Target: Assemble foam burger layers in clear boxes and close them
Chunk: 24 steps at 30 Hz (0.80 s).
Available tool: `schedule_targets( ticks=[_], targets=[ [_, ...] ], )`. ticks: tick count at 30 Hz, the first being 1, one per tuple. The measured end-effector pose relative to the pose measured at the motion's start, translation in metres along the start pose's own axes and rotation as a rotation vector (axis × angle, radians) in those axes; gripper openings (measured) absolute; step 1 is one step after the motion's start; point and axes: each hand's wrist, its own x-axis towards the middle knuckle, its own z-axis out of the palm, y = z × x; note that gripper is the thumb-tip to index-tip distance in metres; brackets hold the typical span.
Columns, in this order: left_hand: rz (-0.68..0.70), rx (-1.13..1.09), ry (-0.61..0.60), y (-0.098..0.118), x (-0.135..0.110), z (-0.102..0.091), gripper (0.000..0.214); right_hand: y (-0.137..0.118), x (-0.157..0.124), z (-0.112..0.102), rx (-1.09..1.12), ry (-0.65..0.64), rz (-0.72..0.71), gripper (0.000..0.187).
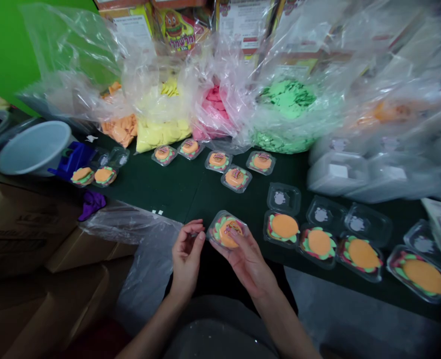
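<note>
My right hand (245,257) grips a small closed clear clamshell box (226,230) holding an orange burger-shaped candy with a sticker on its lid, just above the table's near edge. My left hand (186,251) hovers close to the box's left side, fingers curled with fingertips pinched together, nothing visible in them. To the right, several open clamshell boxes (320,243) with orange burger candies lie in a row on the dark green table (160,187). Several closed, stickered boxes (236,178) sit further back.
Clear plastic bags of orange (120,128), yellow (162,130), pink (213,109) and green (286,112) candy pieces line the back. A grey bowl (33,147) and a blue object stand at left, cardboard boxes (26,234) below. Stacks of empty clear containers (358,174) sit at right.
</note>
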Motion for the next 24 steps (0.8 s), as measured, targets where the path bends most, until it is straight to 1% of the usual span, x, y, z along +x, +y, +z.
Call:
schedule_targets(
  ticks=[2, 5, 8, 12, 16, 19, 21, 24],
  targets=[
    [-0.105, -0.041, -0.045, 0.002, -0.002, 0.001, 0.023, -0.001, 0.0, 0.0, -0.019, -0.005, -0.004, 0.029],
    [-0.224, -0.143, -0.16, 0.003, -0.005, 0.003, 0.029, 0.001, 0.001, 0.0, -0.079, 0.004, -0.052, 0.035],
    [-0.266, -0.205, -0.232, 0.001, -0.006, 0.005, 0.034, 0.005, 0.002, -0.001, -0.137, -0.004, -0.08, 0.039],
    [-0.301, -0.184, -0.31, 0.002, 0.0, 0.005, 0.035, 0.01, 0.001, -0.005, -0.163, -0.035, -0.081, 0.042],
    [-0.301, -0.202, -0.357, 0.004, 0.011, 0.006, 0.036, 0.012, -0.002, -0.007, -0.16, -0.043, -0.1, 0.041],
    [-0.317, -0.222, -0.398, 0.006, 0.024, 0.005, 0.037, 0.008, -0.003, -0.008, -0.161, -0.042, -0.103, 0.038],
    [-0.345, -0.221, -0.464, 0.009, 0.035, 0.0, 0.038, -0.001, -0.001, -0.009, -0.176, -0.048, -0.068, 0.036],
    [-0.395, -0.188, -0.616, 0.017, 0.055, -0.01, 0.039, -0.021, 0.007, -0.012, -0.254, -0.059, -0.039, 0.027]
  ],
)
